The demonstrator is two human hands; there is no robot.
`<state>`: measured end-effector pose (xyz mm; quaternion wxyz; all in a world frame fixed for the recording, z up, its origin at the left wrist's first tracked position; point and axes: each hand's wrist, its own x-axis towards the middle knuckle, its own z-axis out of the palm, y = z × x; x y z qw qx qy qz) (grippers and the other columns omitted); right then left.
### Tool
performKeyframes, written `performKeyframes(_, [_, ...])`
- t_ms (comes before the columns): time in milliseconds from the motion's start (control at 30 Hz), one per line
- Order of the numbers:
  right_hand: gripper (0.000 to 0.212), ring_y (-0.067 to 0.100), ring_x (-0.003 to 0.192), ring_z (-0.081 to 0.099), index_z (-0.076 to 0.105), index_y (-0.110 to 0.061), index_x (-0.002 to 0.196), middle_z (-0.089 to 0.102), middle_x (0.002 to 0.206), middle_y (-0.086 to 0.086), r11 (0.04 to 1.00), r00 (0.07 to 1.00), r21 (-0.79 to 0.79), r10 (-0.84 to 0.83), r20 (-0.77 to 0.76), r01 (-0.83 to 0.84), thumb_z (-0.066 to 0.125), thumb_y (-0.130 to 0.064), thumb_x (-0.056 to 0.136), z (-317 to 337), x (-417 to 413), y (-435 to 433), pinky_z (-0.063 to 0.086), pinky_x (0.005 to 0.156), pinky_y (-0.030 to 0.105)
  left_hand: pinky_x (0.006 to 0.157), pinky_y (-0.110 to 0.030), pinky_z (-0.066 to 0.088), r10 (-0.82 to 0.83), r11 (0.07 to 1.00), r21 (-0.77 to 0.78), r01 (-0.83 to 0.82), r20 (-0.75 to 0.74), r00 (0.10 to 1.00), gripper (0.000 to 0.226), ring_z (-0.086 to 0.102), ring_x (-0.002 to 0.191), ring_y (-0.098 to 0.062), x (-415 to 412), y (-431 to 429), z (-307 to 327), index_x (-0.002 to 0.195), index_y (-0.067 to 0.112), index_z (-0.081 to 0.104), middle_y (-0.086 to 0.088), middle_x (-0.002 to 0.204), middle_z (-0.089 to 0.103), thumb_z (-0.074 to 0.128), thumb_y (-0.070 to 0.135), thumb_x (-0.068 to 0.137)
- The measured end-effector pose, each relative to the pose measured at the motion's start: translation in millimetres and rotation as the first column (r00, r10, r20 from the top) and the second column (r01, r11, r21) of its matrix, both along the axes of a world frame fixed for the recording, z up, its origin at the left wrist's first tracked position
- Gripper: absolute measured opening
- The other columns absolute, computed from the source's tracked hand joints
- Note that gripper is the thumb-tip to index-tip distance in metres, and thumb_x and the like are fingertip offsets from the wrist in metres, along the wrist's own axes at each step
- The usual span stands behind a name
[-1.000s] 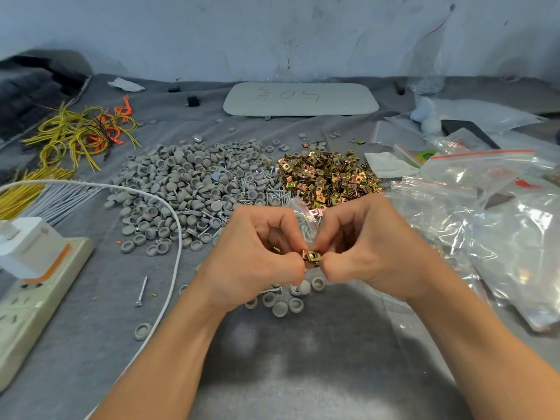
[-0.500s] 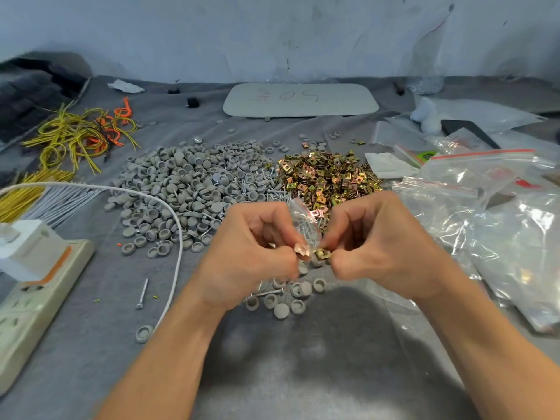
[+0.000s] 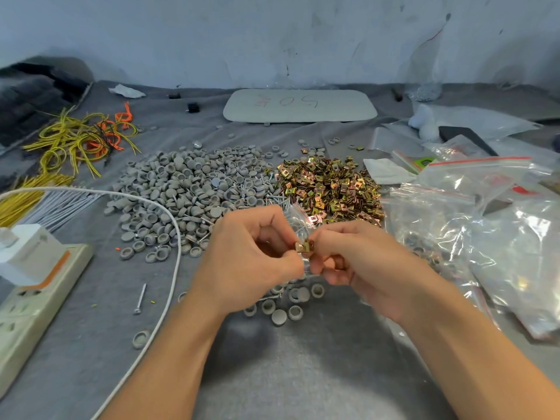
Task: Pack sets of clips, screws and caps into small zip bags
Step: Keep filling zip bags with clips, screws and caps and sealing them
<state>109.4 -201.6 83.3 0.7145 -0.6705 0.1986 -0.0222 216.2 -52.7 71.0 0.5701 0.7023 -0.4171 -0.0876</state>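
1. Over the grey-covered table our two hands meet. The left hand, fingers curled, pinches a small zip bag whose clear top stands up between them.
2. Our right hand pinches a brass-coloured clip between thumb and fingertips, held against the bag and just beside the left fingertips.
3. Behind the hands lie a heap of grey caps, a heap of clips to its right, and screws between the two.
4. Under the hands lie loose caps; clear zip bags are piled at right — a power strip sits at left.
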Motion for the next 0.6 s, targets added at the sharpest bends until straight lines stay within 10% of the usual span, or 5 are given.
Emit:
performKeyframes(233, [0.011, 0.015, 0.046, 0.049, 0.068, -0.002, 0.086, 0.062, 0.065, 0.011, 0.998, 1.0, 0.059, -0.006, 0.014, 0.005, 0.062, -0.001, 0.094, 1.0, -1.2, 5.4, 0.035, 0.042, 0.019, 0.056, -0.016, 0.052, 0.111, 0.984, 0.1, -0.145, 0.285, 0.952, 0.016, 0.068, 0.057, -0.002, -5.2, -2.4, -2.6, 0.082, 0.033, 0.068, 0.022, 0.066, 0.07, 0.072, 0.035, 0.066])
performKeyframes(333, [0.014, 0.012, 0.044, 0.052, 0.07, -0.002, 0.085, 0.066, 0.064, 0.009, 0.984, 0.983, 0.071, -0.171, 0.072, 0.166, 0.064, -0.003, 0.097, 2.5, -1.9, -2.1, 0.038, 0.04, 0.018, 0.084, -0.022, 0.059, 0.193, 0.972, 0.083, -0.221, 0.258, 0.947, 0.043, 0.071, 0.094, 0.004, -0.1, -3.0, -4.4, 0.112, 0.045, 0.072, 0.031, 0.098, 0.073, 0.083, 0.04, 0.071])
performKeyframes(500, [0.018, 0.014, 0.045, 0.054, 0.071, -0.011, 0.08, 0.068, 0.062, 0.005, 0.901, 0.904, -0.116, -0.402, 0.145, 0.419, 0.066, -0.006, 0.097, -2.4, 0.4, -25.0, 0.04, 0.043, 0.022, 0.121, -0.039, 0.015, 0.103, 0.818, 0.51, -0.264, 0.323, 0.941, 0.127, 0.017, 0.153, -0.007, 0.3, -13.7, -10.0, 0.159, 0.051, 0.004, 0.021, 0.166, 0.018, 0.08, 0.074, 0.059])
performKeyframes(600, [0.02, 0.015, 0.046, 0.057, 0.074, -0.018, 0.076, 0.072, 0.063, 0.002, 0.825, 0.912, -0.391, -0.387, 0.135, 0.408, 0.07, -0.013, 0.095, -10.7, 4.6, -27.5, 0.047, 0.053, 0.031, 0.124, -0.045, 0.02, 0.134, 0.792, 0.536, -0.292, 0.313, 0.94, 0.131, 0.032, 0.149, -0.021, -6.8, -20.0, -14.9, 0.16, 0.047, -0.003, 0.011, 0.158, 0.041, 0.083, 0.068, 0.064])
